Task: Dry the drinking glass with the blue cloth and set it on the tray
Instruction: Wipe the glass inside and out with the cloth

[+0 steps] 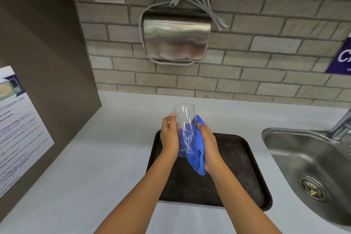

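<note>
Both hands were on the drinking glass (185, 129), held in the air over the far end of the tray (245, 167). Left hand (169, 137) wrapped the bare left wall, thumb up near the rim, fingers curled round the far side. Right hand (209, 148) pressed the blue cloth (197, 156) against the right wall and base, fingers closed on the fabric.

Glass stood roughly upright, long axis near vertical, mouth up and tipped slightly away toward the wall. Base sat low between the palms, clear of the tray.

Cloth bunched behind and under the glass; its blue showed through the clear wall, so whether any fabric was inside the glass was hard to tell. Tail of cloth hung below the right palm. Right fingertips were hidden by cloth and glass. Forearms covered the middle of the tray; tray lay on the white counter (95, 157) left of the sink (303, 157), which the frame edge cut off.
</note>
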### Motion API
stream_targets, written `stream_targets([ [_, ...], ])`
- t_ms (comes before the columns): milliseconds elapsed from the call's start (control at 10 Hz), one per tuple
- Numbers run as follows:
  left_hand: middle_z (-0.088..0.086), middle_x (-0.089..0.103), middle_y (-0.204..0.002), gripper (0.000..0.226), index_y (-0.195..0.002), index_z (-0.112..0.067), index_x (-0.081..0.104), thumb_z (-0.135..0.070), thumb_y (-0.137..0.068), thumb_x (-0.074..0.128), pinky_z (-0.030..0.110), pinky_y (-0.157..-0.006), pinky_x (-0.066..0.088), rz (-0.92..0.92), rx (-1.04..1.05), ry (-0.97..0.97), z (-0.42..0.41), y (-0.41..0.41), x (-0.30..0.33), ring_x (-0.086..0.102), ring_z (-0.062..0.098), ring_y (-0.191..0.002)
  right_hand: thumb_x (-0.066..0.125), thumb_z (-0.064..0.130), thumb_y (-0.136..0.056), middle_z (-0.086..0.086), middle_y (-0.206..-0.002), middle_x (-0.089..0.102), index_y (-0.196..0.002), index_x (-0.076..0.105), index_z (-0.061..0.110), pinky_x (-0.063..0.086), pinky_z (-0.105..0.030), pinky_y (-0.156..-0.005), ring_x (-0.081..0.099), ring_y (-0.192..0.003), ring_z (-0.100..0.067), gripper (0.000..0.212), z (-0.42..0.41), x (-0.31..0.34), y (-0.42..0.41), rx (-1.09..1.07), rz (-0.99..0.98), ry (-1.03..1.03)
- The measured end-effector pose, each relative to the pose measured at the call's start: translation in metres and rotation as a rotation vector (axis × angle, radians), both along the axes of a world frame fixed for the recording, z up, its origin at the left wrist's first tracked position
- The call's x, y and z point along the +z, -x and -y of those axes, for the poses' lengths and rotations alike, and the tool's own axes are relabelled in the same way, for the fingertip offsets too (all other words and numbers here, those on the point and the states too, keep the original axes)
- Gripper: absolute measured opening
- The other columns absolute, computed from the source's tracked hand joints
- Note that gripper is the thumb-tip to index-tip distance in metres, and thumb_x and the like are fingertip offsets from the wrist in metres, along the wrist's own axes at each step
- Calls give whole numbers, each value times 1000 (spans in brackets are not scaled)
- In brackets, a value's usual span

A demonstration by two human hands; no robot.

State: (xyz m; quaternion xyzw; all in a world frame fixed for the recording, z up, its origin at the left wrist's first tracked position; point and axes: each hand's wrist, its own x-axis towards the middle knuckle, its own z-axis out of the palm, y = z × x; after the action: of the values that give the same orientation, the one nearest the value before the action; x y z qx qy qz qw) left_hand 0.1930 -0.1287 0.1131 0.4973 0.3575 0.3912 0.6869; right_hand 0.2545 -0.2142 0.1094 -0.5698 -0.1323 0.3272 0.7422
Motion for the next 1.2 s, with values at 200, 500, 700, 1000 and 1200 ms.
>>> stream_targets([
  [200, 3, 72, -105, 42, -135, -18, 57, -43, -104, 43, 42, -89, 60, -209, -9, -301, 15, 0, -3, 70, 20, -94, 49, 33, -98, -6, -126, 65, -136, 54, 28, 52, -43, -99, 65, -107, -20, 38, -5, 4, 11, -174, 144, 46],
  [500, -11, 74, -92, 19, -104, -31, 67, -35, -105, 47, 6, -67, 53, 34, -330, -69, 0, 12, -4, 70, 7, -88, 43, 39, -100, 9, -150, 42, -136, 39, 56, 50, -29, -99, 55, -118, -7, 40, -6, -5, 44, -184, 899, 140],
  [700, 8, 80, -106, 40, -110, -27, 70, -57, -99, 44, 38, -85, 61, 38, -352, 120, 14, 15, -14, 77, 23, -99, 42, 36, -101, 0, -141, 55, -136, 49, 43, 48, -37, -102, 59, -119, -19, 36, -12, 19, 1, -87, 414, -2],
  [1000, 8, 65, -136, 49, -146, -16, 50, -40, -104, 46, 25, -94, 57, 36, -559, 194, 22, 19, -5, 67, 9, -119, 42, 37, -98, 24, -141, 40, -134, 43, 56, 43, -11, -88, 49, -103, 22, 40, -7, 11, 30, -166, 981, 194],
  [1200, 9, 78, -115, 55, -115, -25, 73, -63, -99, 36, 45, -97, 56, 141, -412, 179, 12, 15, 8, 74, 25, -107, 44, 37, -100, -5, -115, 65, -138, 51, 24, 54, -36, -84, 66, -92, -19, 41, -18, 38, -10, -69, 309, 16],
])
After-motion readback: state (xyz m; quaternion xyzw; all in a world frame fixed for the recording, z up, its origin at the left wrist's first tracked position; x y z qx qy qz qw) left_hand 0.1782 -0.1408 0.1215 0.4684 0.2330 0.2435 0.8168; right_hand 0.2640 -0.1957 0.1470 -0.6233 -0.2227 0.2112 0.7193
